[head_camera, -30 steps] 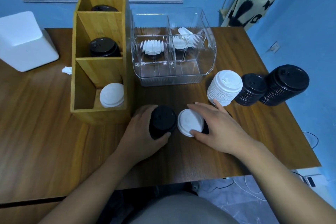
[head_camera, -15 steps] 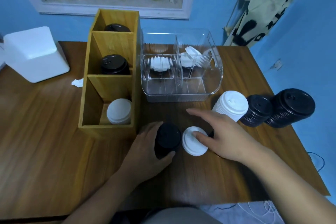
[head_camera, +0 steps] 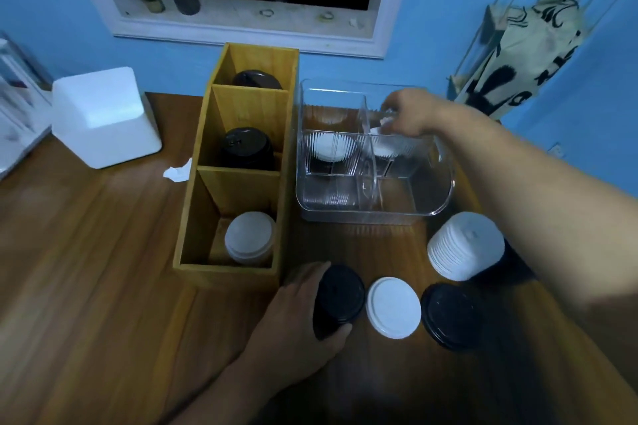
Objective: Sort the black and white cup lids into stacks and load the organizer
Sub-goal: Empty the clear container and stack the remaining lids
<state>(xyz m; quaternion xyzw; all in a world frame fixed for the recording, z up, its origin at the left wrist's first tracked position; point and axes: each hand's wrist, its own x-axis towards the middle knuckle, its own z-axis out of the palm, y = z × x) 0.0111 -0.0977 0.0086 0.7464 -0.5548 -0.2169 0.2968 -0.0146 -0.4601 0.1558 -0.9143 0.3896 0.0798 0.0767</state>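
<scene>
My left hand (head_camera: 297,317) grips a stack of black lids (head_camera: 336,300) standing near the table's front. Beside it lie a single white lid (head_camera: 393,307) and a black lid (head_camera: 450,316). My right hand (head_camera: 409,114) reaches into the clear plastic organizer (head_camera: 438,197) and pinches a white lid (head_camera: 381,126) in its back right section. More white lids (head_camera: 329,148) sit inside it. The wooden organizer (head_camera: 193,217) holds black lids (head_camera: 247,147) in its middle and far sections and white lids (head_camera: 250,238) in the near one. A white lid stack (head_camera: 462,245) stands under my right forearm.
A white foam block (head_camera: 103,117) stands at the table's back left, with a scrap of white paper (head_camera: 177,171) near the wooden organizer. A patterned cloth (head_camera: 528,55) hangs on the blue wall at right. A window ledge (head_camera: 241,17) runs behind the table.
My right hand left the white lid on the table and reached up into the clear organizer. A black lid beside the white one is now uncovered. The left hand stayed on its black stack.
</scene>
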